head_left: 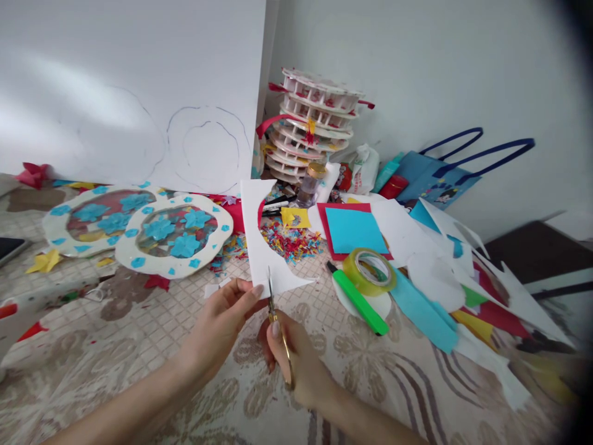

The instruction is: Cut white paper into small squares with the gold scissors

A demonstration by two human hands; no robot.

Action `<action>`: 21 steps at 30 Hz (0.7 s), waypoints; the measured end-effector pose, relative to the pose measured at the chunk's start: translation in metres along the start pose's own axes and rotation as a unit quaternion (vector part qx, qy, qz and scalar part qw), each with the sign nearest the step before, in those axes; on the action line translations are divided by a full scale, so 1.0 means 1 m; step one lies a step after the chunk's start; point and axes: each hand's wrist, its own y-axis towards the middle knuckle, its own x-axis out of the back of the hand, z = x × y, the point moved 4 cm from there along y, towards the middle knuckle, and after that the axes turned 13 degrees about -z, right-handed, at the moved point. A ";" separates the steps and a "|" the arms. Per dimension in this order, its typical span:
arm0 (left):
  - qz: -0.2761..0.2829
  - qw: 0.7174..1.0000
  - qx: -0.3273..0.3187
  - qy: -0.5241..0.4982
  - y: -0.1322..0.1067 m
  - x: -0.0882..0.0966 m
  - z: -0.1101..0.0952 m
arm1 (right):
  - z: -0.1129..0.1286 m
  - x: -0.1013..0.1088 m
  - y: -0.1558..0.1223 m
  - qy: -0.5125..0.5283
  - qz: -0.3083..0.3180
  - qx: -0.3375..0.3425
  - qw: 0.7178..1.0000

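My left hand (222, 318) pinches the lower edge of a white paper piece (259, 241) with a curved cut-out, holding it upright above the table. My right hand (296, 358) grips small gold-handled scissors (277, 321), blades pointing up into the paper's bottom edge beside my left thumb. Just behind the paper lies a heap of colourful paper scraps (290, 240).
Two white flower-shaped rings with blue paper flowers (173, 238) lie at left. A tape roll (369, 271), a green marker (361, 300), blue and red sheets (352, 230) and white offcuts lie at right. Stacked white trays (315, 127), a glitter jar (309, 185), a blue bag (435, 179) and a large white board (130, 86) stand behind.
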 end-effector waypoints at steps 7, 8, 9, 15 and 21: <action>0.018 1.000 -0.003 -0.009 0.001 -0.001 -0.002 | -0.011 0.003 0.005 -0.053 -0.016 0.007 0.998; 0.020 1.000 -0.002 -0.013 0.002 -0.001 -0.002 | -0.015 0.003 0.006 -0.051 -0.024 0.000 0.998; 0.021 1.000 0.000 -0.017 0.003 -0.001 -0.002 | -0.019 0.003 0.007 -0.047 -0.032 -0.009 0.998; 0.015 1.000 0.000 -0.025 0.006 0.001 0.000 | -0.028 0.002 0.009 -0.050 -0.072 -0.008 0.996; 0.026 0.999 0.006 -0.032 0.006 0.002 0.002 | -0.025 0.004 0.009 -0.054 -0.082 0.006 0.995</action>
